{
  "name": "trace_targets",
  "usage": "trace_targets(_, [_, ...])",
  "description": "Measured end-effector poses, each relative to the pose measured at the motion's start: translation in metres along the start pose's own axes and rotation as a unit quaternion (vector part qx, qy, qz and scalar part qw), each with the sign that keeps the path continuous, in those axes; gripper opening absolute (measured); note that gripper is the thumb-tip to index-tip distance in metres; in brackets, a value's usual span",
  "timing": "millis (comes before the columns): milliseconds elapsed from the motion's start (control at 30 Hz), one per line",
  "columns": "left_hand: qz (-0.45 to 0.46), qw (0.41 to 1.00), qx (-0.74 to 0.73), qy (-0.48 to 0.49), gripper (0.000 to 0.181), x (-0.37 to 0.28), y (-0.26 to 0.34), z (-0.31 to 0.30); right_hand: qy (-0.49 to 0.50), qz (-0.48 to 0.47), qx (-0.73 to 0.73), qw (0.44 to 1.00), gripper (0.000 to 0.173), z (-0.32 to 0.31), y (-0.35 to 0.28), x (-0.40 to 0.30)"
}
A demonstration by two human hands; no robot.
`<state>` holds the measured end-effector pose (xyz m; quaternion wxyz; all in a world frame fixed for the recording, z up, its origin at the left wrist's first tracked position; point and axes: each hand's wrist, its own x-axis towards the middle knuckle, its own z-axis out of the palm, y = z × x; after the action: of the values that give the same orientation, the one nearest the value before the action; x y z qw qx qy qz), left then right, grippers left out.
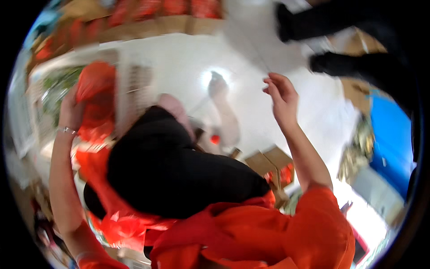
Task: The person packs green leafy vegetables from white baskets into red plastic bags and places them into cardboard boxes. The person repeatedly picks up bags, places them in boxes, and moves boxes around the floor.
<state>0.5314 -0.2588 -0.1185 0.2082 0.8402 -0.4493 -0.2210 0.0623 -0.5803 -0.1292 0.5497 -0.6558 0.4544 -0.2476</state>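
At the left, my left hand (pixel 72 104) is against a bulging red plastic bag (pixel 97 97) and appears to grip its side; the blur hides the fingertips. The bag stands at the edge of a white crate (pixel 126 90) that has green packets (pixel 60 84) in it. My right hand (pixel 282 95) is raised over the pale floor at the right of centre, fingers loosely curled and apart, with nothing seen in it. Below the left hand lies more red plastic (pixel 124 228) beside my black-clad legs.
Cardboard boxes with red packets (pixel 174 25) line the top. A person's dark-clad legs (pixel 352 64) stand at the upper right. Small open cartons (pixel 265 164) sit right of my knees. A blue container (pixel 391 138) is at the far right. A small red object (pixel 215 139) lies on the floor.
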Motion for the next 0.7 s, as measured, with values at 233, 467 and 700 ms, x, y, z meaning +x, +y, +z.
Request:
trace_targets(233, [-0.037,0.884,-0.423,0.196,0.025,-0.066,0.184,-0.077,-0.279,-0.136,0.159,0.937,0.070,0.159,-0.170,-0.027])
trace_targets(467, [-0.011,0.917,-0.318,0.241,0.034,-0.117,0.269,-0.038,-0.318,0.016,0.290,0.903,0.069,0.202,-0.194,-0.042])
trace_targets(700, [0.175,0.887,-0.282,0.320,0.057,-0.161,0.283,-0.055,-0.372,0.056,0.340,0.862,0.050,0.189,-0.230,-0.055])
